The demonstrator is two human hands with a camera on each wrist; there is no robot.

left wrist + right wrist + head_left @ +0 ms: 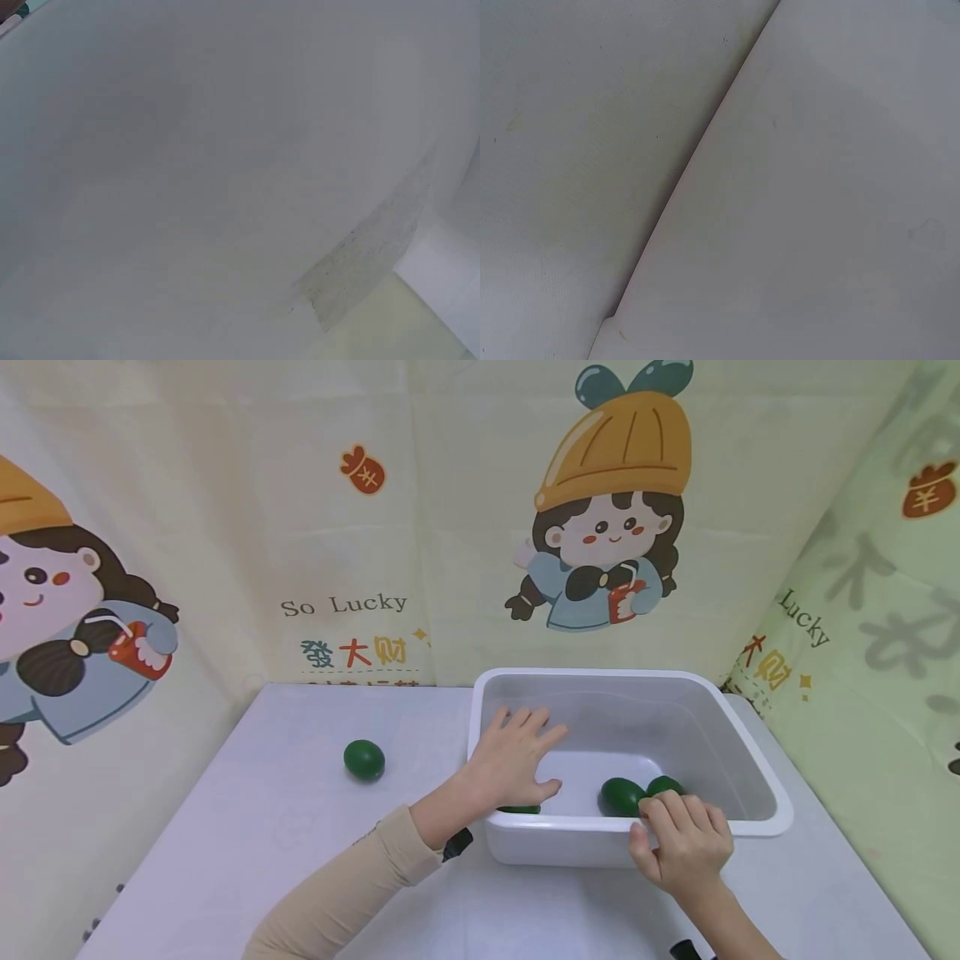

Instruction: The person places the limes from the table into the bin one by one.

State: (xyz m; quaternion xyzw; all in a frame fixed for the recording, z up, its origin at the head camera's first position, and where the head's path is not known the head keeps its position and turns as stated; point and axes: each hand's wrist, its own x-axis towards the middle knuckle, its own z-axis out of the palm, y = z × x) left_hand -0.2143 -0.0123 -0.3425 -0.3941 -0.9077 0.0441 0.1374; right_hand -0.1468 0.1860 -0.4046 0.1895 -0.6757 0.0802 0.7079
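My left hand (512, 764) hovers inside the left part of a white plastic tub (600, 843), fingers spread and holding nothing. Under that hand's wrist, a dark green fruit (519, 809) is mostly hidden by the front rim. With my right hand (684, 842) I grip the tub's front rim, fingers curled over it and thumb outside. Just behind those fingers lie two egg-shaped dark green fruits, one (622, 797) in plain sight and another (664, 785) partly covered. Pale surfaces fill both wrist views, and little of either hand shows there.
Left of the tub, one more dark green fruit (364, 760) lies on the white tabletop (300, 852). A cloth printed with cartoon figures (480, 527) hangs behind the table, and printed cloth flanks both sides.
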